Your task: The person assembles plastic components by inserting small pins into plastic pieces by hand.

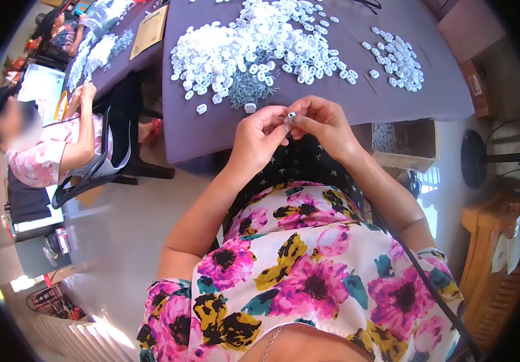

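Observation:
Both my hands meet just off the table's near edge, around a small white plastic piece [291, 115] with dark openings. My left hand [261, 134] pinches at its left side, thumb and fingers closed. From the right, the fingertips of my right hand [323, 123] close on the same piece. Beyond them a large heap of similar white pieces [230, 51] covers much of the table. A pile of small grey parts [249, 88] lies at the heap's near side. Two loose white pieces [250, 108] rest near the edge, left of my hands.
A smaller group of white pieces [400, 63] lies on the right of the purple-grey table [344, 93], beside a thin stick [371, 84]. An open cardboard box [420, 142] stands below the right edge. A co-worker [55, 136] sits on a chair at the left.

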{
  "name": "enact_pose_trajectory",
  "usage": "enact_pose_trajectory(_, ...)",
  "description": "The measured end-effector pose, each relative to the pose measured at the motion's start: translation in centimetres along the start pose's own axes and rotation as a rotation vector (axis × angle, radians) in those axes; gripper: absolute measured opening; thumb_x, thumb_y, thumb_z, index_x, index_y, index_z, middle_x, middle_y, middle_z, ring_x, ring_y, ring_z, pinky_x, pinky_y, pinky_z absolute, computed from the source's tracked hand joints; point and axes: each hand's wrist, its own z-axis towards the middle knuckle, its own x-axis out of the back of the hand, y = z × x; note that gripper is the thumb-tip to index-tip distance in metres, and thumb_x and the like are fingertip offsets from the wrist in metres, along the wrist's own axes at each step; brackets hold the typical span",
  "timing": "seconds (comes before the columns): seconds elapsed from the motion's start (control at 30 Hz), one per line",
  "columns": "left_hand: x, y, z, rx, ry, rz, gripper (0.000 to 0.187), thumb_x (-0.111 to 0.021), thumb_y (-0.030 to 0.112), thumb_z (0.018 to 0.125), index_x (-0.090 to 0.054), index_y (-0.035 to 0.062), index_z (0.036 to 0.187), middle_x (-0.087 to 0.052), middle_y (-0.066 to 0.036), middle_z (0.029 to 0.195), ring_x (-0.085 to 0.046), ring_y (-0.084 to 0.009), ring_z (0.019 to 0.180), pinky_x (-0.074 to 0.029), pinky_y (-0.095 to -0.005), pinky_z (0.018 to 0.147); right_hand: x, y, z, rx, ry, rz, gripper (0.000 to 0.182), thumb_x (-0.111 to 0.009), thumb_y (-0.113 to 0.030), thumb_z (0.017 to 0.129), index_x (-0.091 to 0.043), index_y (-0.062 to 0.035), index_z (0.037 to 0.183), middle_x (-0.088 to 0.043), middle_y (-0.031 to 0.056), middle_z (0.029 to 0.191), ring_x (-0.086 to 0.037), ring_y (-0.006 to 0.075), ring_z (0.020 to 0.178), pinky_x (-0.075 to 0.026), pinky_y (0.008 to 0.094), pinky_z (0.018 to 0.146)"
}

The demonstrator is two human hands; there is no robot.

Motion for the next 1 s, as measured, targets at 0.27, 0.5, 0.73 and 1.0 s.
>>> enact_pose_trajectory(0.27,1.0,-0.9,-0.5,0.061,0.036,-0.145,0.024,-0.059,0.007,0.090,-0.063,-0.0005,0.112,-0.066,-0.006,0.085,-0.060,-0.0083,0.061,-0.049,-0.0198,0.056,0.3,-0.1,-0.1,-0.026,0.048,0.075,0.014,-0.059,-0.004,0.091,-0.060,0.0017,0.103,-0.064,0.0069,0.086,-0.064,0.0131,0.074,-0.053,0.0259,0.068)
enact_pose_trajectory(0.5,4.7,-0.4,-0.7,-0.017,0.201,-0.086,0.023,-0.057,0.005,0.089,-0.063,0.0011,0.111,-0.066,-0.007,0.083,-0.061,-0.0097,0.063,-0.049,-0.0216,0.059,2.0,-0.3,-0.2,-0.070,0.082,0.083,0.007,-0.057,-0.005,0.092,-0.058,-0.0037,0.098,-0.062,0.0044,0.087,-0.065,0.0153,0.078,-0.055,0.0277,0.069)
enact_pose_trajectory(0.73,7.7,-1.1,-1.1,0.042,0.308,-0.124,0.026,-0.068,0.003,0.083,-0.063,0.0007,0.109,-0.065,-0.006,0.083,-0.062,-0.0119,0.064,-0.048,-0.0216,0.058,7.1,-3.1,0.2,0.030,0.268,-0.099,0.002,-0.057,-0.008,0.092,-0.057,-0.0061,0.094,-0.060,0.0117,0.115,-0.062,0.0187,0.097,-0.053,0.0290,0.080)
enact_pose_trajectory(1.0,6.6,-1.4,-1.0,0.031,0.333,-0.050,0.017,-0.062,0.017,0.092,-0.064,0.0007,0.095,-0.064,-0.006,0.076,-0.059,-0.0099,0.058,-0.044,-0.0199,0.054,8.0,-2.2,1.8,0.085,0.307,-0.077,0.003,-0.059,-0.006,0.090,-0.058,-0.0054,0.093,-0.056,0.0144,0.124,-0.061,0.0191,0.100,-0.053,0.0297,0.082)
